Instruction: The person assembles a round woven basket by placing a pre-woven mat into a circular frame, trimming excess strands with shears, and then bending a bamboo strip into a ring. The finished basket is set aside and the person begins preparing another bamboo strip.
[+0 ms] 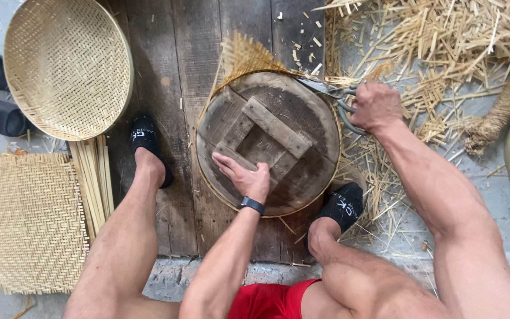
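Note:
My left hand (242, 175) presses flat on a round wooden disc (302, 127) with crossed wooden battens, fingers resting against a batten. The disc lies on a woven bamboo mat (244, 56) whose fringe sticks out at the upper left of the disc. My right hand (374, 106) grips large metal shears (326, 90) at the disc's upper right rim, blades pointing left along the mat's edge. A dark band sits on my left wrist.
A round woven bamboo tray (66, 65) lies upper left, a square woven mat (25, 221) lower left, with a bundle of bamboo strips (92, 183) beside it. Cut bamboo scraps (432, 41) litter the right. My feet in black slippers flank the disc on wooden planks (178, 71).

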Motion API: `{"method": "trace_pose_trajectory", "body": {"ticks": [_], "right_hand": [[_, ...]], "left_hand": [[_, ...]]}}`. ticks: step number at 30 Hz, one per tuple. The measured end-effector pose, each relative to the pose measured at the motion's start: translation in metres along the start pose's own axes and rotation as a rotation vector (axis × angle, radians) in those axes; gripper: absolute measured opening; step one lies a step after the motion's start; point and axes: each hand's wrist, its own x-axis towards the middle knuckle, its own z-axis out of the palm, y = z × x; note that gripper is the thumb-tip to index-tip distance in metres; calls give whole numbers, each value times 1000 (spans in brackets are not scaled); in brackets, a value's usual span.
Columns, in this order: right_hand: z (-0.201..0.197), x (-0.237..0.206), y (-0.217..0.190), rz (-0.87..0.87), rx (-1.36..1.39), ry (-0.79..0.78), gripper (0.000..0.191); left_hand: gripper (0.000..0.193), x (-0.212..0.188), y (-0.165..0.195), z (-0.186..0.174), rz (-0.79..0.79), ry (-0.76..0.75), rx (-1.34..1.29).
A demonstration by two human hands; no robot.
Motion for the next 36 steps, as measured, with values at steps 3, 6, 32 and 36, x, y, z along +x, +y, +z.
{"method": "trace_pose_trajectory", "body": {"ticks": [3, 6, 32, 36], "right_hand": [[14, -35, 17, 12, 40, 12, 23], [21, -50, 16, 40, 136, 132, 39], [-3, -71, -12, 155, 41, 161, 85], [-12, -36, -25, 188, 50, -74, 72]], "left_hand": [[122, 12, -5, -11, 121, -139, 22], [122, 17, -7, -13, 138, -135, 93], [123, 16, -9, -10, 187, -90, 75], [122, 16, -9, -10, 177, -97, 79]]}}
